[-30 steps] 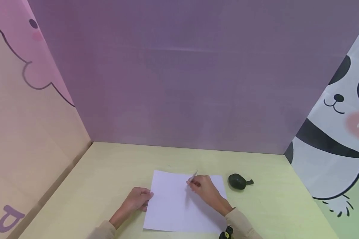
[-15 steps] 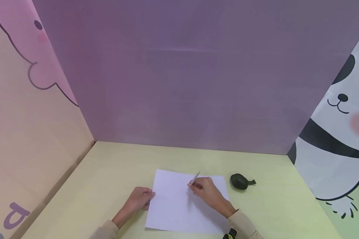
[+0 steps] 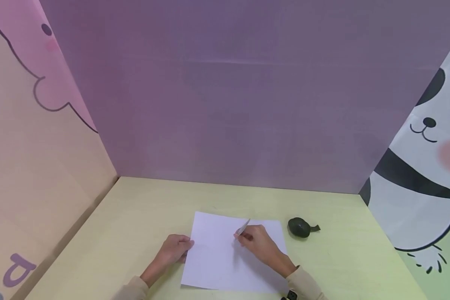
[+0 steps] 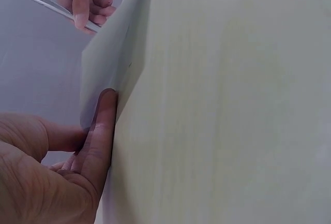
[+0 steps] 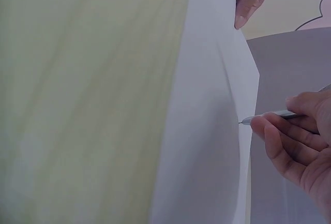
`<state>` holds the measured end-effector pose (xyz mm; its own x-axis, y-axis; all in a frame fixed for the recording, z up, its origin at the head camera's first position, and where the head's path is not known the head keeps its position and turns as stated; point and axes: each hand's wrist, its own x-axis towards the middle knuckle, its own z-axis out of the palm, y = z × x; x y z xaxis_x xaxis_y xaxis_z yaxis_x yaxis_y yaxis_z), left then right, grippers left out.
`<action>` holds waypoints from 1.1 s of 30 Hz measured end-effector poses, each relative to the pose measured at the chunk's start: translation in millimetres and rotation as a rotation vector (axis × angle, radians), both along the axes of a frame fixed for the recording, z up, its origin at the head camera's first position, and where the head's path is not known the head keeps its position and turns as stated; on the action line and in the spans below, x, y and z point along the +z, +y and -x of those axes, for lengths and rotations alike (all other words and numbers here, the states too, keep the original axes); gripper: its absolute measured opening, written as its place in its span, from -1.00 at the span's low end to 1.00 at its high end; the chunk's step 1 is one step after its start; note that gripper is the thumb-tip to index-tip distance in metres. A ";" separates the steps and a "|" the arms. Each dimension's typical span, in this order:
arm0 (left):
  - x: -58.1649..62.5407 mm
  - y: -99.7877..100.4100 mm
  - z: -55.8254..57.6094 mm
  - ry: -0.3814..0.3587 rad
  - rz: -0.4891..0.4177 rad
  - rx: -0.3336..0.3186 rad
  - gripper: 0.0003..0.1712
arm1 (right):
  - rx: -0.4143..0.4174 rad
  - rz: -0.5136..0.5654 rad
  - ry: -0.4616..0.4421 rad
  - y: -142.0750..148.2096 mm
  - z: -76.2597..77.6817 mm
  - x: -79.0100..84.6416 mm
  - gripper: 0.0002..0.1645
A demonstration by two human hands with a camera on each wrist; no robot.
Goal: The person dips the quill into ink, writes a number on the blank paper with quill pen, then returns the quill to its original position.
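A white sheet of paper [image 3: 213, 258] lies on the pale table. At its left edge, my left hand [image 3: 174, 248] holds the sheet, thumb on top and fingers below, as the left wrist view also shows. Over the middle of the sheet, my right hand [image 3: 260, 246] pinches a slim silver pen [image 3: 243, 227] between thumb and fingers. The pen's fine tip [image 5: 241, 122] points at the paper in the right wrist view; whether it touches, I cannot tell. No marks can be made out on the sheet.
To the right of the sheet lies a dark, rounded object [image 3: 299, 227] with a short flat tail. The pale wooden table [image 3: 142, 208] ends at a purple panel [image 3: 225, 125] behind. Printed side panels stand left and right, one with a panda [image 3: 420, 216].
The pen tilts and turns slightly in my right hand, which stays over the middle of the paper. My left hand keeps its hold on the edge. The head view shifts slightly.
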<state>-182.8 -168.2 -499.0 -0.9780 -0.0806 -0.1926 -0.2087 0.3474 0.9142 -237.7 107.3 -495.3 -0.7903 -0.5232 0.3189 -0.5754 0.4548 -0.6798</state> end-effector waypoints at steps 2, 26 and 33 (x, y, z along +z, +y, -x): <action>-0.9 0.1 0.3 0.003 0.006 0.002 -0.78 | 0.000 0.004 -0.001 0.7 -1.7 0.1 -0.78; 1.2 2.9 -1.3 0.010 0.015 0.042 -0.77 | 0.080 -0.048 -0.058 12.4 -18.9 3.8 -0.78; 0.5 3.7 -0.5 0.006 0.033 0.050 -0.76 | 0.116 -0.045 -0.045 14.2 -24.8 5.4 -0.76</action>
